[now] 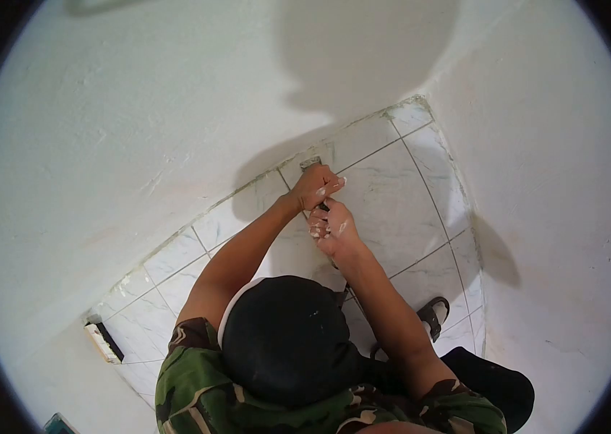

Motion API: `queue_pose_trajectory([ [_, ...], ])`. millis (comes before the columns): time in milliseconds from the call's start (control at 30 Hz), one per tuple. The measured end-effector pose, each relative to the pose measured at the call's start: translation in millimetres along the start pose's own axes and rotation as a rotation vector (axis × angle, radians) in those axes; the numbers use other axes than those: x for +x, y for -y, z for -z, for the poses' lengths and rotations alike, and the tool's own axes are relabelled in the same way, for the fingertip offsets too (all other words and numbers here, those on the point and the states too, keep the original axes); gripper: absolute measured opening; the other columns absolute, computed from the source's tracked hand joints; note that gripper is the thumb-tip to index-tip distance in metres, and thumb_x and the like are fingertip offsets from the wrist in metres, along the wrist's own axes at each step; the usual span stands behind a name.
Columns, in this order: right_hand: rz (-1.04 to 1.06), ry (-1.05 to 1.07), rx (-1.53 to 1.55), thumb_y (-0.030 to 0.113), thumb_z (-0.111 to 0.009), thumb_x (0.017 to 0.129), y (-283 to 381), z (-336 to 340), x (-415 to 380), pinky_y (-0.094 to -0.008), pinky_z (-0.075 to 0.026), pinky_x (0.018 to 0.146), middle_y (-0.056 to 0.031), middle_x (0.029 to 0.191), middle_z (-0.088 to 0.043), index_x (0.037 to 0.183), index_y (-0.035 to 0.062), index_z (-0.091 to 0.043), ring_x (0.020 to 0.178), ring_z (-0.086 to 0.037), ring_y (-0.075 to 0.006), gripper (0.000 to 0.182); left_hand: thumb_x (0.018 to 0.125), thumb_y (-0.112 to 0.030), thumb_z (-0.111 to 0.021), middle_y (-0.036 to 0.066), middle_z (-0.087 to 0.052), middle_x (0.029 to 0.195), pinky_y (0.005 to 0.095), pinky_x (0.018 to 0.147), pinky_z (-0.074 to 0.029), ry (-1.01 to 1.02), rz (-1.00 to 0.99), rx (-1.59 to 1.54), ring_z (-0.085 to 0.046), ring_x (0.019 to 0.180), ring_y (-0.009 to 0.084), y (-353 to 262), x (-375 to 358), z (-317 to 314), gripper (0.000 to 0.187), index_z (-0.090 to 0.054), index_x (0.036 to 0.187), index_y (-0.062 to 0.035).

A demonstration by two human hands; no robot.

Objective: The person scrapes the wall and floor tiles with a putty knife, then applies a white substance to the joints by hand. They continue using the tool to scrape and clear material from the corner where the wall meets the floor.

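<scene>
My left hand (318,186) is closed low over the tiled floor, close to the foot of the wall. Just beyond its knuckles shows a flat, greyish blade-like end (310,163), by the floor's edge. Below it my right hand (334,226) is curled round a short dark handle (324,206). The two hands nearly touch, and together they seem to grip one scraper-like tool, mostly hidden by the fingers. White smears mark the fingers of both hands.
White walls (551,217) meet the marbled floor tiles (385,188) in a corner, with rough residue along the joint. A black-and-white block with a wooden edge (105,341) lies at the left. My dark-clothed knee (284,340) and a sandalled foot (433,317) are close by.
</scene>
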State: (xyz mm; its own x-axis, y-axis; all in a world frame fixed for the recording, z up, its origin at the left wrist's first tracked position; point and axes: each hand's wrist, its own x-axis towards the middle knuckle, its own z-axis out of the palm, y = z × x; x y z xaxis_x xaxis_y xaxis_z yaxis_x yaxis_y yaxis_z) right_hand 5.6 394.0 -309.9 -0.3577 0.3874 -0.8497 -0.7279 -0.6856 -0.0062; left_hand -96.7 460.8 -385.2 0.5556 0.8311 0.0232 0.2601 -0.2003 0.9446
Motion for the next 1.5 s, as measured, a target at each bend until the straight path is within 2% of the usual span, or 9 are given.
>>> queue_pose_trajectory([
  [167,-0.03,-0.089,-0.04,0.024,-0.037,0.097,-8,-4,-17,-0.0254,-0.02,0.039,0.0052,0.057,-0.028,0.074,0.0155,-0.04,0.043,-0.024,-0.0082,0.025,0.087,-0.031,-0.055,0.016,-0.034,0.046,0.0392,0.051,-0.032,-0.014,-0.123,0.0,-0.032,0.047,0.0309,4,-6,-10,0.049,-0.04,0.053,0.0003],
  [333,0.035,0.014,-0.042,0.025,-0.039,0.096,-2,-7,9,-0.0255,-0.02,0.04,0.0047,0.057,-0.029,0.072,0.0151,-0.039,0.043,-0.024,-0.0086,0.026,0.088,-0.032,-0.054,0.014,-0.031,0.045,0.0361,0.047,-0.03,0.003,0.152,-0.19,-0.028,0.044,0.0231,4,7,8,0.053,-0.036,0.05,0.0],
  [433,0.016,-0.04,-0.04,0.024,-0.04,0.096,-11,-10,-9,-0.0256,-0.02,0.04,0.0047,0.057,-0.029,0.072,0.0147,-0.039,0.044,-0.024,-0.0083,0.026,0.089,-0.033,-0.054,0.011,-0.03,0.045,0.035,0.046,-0.028,-0.052,0.013,-0.227,-0.024,0.045,0.0198,-4,-8,-5,0.055,-0.034,0.05,0.0],
  [767,0.093,-0.091,-0.097,0.023,-0.039,0.096,-14,-11,-17,-0.0254,-0.019,0.039,0.005,0.057,-0.028,0.076,0.0148,-0.04,0.045,-0.024,-0.0074,0.021,0.087,-0.032,-0.056,0.011,-0.027,0.046,0.0362,0.046,-0.027,0.001,0.063,-0.176,-0.025,0.045,0.0211,-3,-5,-5,0.053,-0.033,0.052,0.0007],
  [900,0.076,-0.099,-0.13,0.023,-0.039,0.096,-15,9,-3,-0.0254,-0.019,0.04,0.0051,0.057,-0.028,0.076,0.015,-0.04,0.045,-0.024,-0.0078,0.022,0.086,-0.033,-0.057,0.01,-0.028,0.044,0.0359,0.045,-0.027,0.06,-0.159,-0.061,-0.024,0.043,0.0223,6,0,-11,0.054,-0.034,0.05,-0.0011],
  [1100,0.128,0.017,-0.082,0.025,-0.041,0.096,-12,-3,-6,-0.026,-0.021,0.041,0.0038,0.057,-0.029,0.075,0.0146,-0.04,0.046,-0.025,-0.0084,0.024,0.086,-0.034,-0.056,0.011,-0.027,0.046,0.037,0.046,-0.025,0.031,0.027,-0.143,-0.025,0.045,0.0229,5,1,-8,0.053,-0.032,0.052,-0.0011],
  [1200,0.087,-0.107,-0.109,0.024,-0.041,0.096,-20,-2,-9,-0.0261,-0.021,0.041,0.0036,0.057,-0.029,0.075,0.0145,-0.039,0.045,-0.026,-0.0083,0.023,0.087,-0.034,-0.056,0.011,-0.029,0.045,0.0359,0.045,-0.026,0.024,-0.133,-0.068,-0.024,0.043,0.0214,7,-3,-13,0.053,-0.034,0.051,-0.0005],
  [1367,0.081,0.13,-0.122,0.026,-0.039,0.097,5,3,14,-0.0254,-0.018,0.039,0.0042,0.057,-0.029,0.073,0.0152,-0.038,0.044,-0.025,-0.0082,0.026,0.086,-0.033,-0.057,0.012,-0.028,0.046,0.0362,0.045,-0.027,0.105,-0.022,-0.004,-0.024,0.045,0.0233,-5,16,10,0.052,-0.037,0.051,0.0003],
  [1500,0.043,0.007,-0.256,0.028,-0.038,0.097,6,-4,-21,-0.0251,-0.017,0.039,0.0047,0.057,-0.029,0.073,0.0157,-0.037,0.044,-0.024,-0.0079,0.027,0.092,-0.026,-0.05,0.012,-0.047,0.064,0.0375,0.06,-0.037,0.116,-0.223,0.091,-0.042,0.061,0.0254,-4,15,11,0.038,-0.046,0.063,-0.0019],
])
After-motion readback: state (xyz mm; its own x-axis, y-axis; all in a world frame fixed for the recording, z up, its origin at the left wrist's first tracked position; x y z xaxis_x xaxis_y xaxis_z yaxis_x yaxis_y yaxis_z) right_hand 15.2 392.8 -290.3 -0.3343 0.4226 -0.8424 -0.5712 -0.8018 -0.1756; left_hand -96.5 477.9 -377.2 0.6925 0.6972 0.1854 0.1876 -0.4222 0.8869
